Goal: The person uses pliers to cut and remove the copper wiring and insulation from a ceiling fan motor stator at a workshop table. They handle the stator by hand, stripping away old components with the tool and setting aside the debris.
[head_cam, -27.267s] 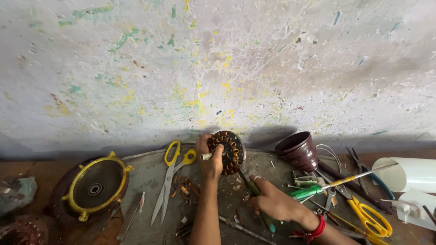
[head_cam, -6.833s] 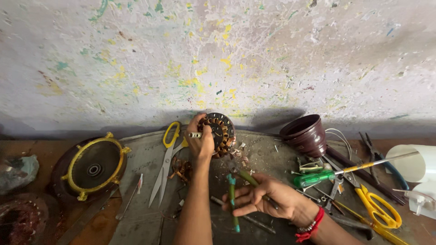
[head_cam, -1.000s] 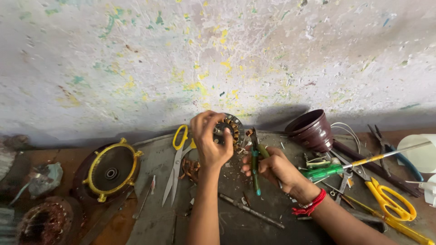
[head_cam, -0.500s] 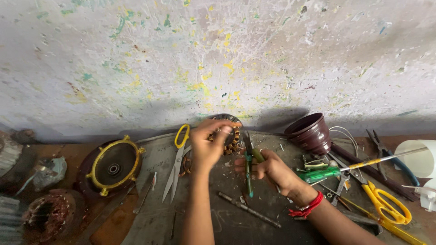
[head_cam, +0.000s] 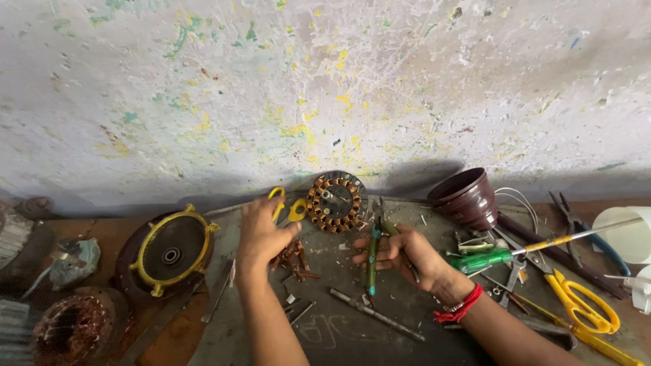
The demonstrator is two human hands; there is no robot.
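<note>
My desk point(head_cam: 407, 342) was a dark, scuffed surface running along the foot of a paint-flecked wall point(head_cam: 325, 88). At the left of the frame lay a round housing with a yellow frame point(head_cam: 167, 251), and a copper-wound stator point(head_cam: 71, 329) sat in the lower left corner. A wound motor core point(head_cam: 336, 201) leaned against the wall at centre. A dark maroon cup point(head_cam: 468, 198) lay tipped right of it, with a green-handled screwdriver point(head_cam: 502, 256) and yellow scissors point(head_cam: 576, 301) further right.

a maroon cup point(head_cam: 468, 198) by the wall, a green screwdriver point(head_cam: 498, 256) (yellow shaft) beside it.
</note>
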